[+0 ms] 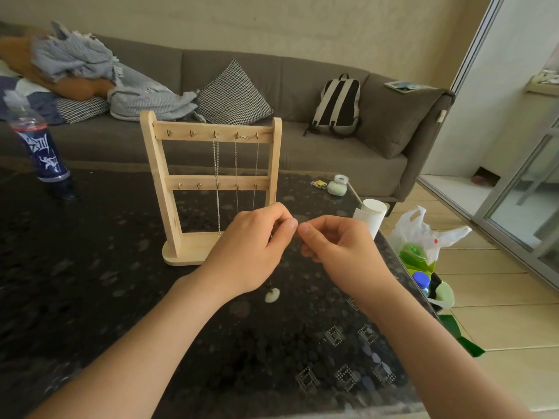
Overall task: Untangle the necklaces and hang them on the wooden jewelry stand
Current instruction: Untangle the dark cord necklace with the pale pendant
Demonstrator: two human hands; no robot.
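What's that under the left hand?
A small white pendant shows beneath the left hand, with dark beads just above it. The hand covers the cord, so how the fingers hold it is hidden. Whether the pendant touches the table is unclear.

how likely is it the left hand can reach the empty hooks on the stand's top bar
Probably yes. The left hand is just in front of the wooden jewelry stand, and nothing stands between it and the two empty hooks. It does hold the pendant necklace, so it would carry that along.
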